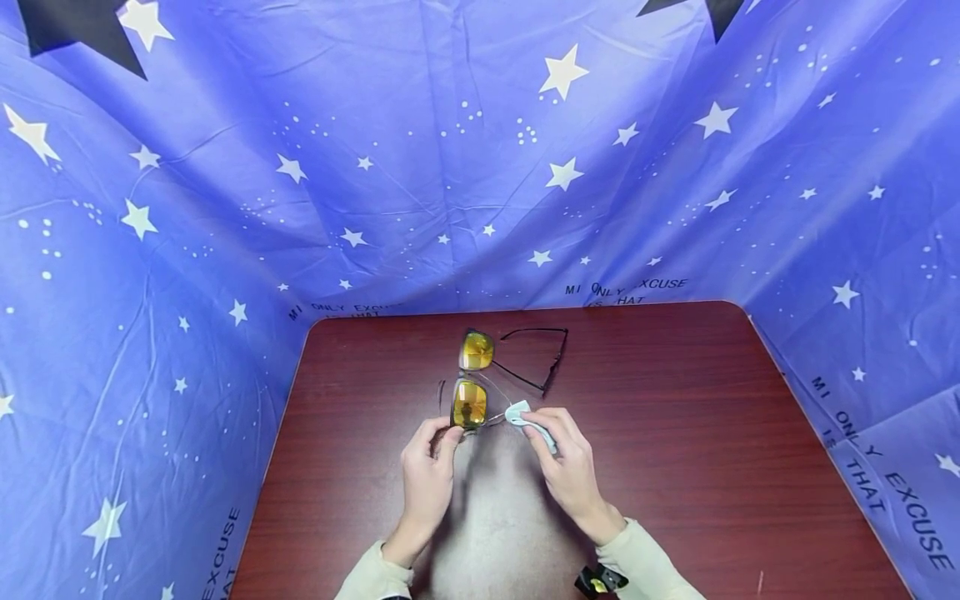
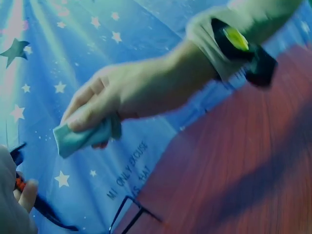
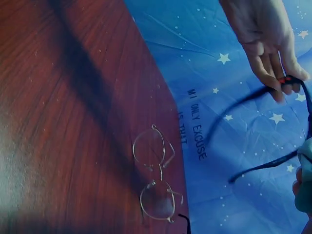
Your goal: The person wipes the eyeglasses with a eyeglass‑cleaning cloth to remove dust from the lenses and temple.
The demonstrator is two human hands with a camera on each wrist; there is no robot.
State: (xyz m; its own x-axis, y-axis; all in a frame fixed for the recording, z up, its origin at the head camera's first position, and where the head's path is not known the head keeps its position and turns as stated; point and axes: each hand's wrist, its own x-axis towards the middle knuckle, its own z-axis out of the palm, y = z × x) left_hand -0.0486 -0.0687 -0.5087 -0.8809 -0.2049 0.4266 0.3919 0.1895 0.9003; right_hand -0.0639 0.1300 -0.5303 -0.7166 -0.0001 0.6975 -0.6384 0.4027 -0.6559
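My left hand (image 1: 429, 475) pinches a pair of dark-framed sunglasses (image 1: 469, 406) with yellow mirrored lenses by one end, near the hinge. The glasses are held up over the table with one lens above the other in the head view. Red marks show beside the fingers on the dark temple (image 3: 243, 100). My right hand (image 1: 567, 458) pinches a folded light-blue cloth (image 1: 517, 412) between thumb and fingers, just right of the lower lens. In the left wrist view the cloth (image 2: 80, 139) sticks out past the thumb. The right wrist view shows only an edge of the cloth (image 3: 306, 153).
Thin gold wire-rimmed eyeglasses (image 3: 141, 153) lie on the reddish-brown table (image 1: 675, 433), partly behind the sunglasses in the head view. Black-framed eyeglasses (image 1: 557, 367) rest farther back, right of the sunglasses. Blue star-printed cloth (image 1: 450, 167) hangs around the table's back and sides.
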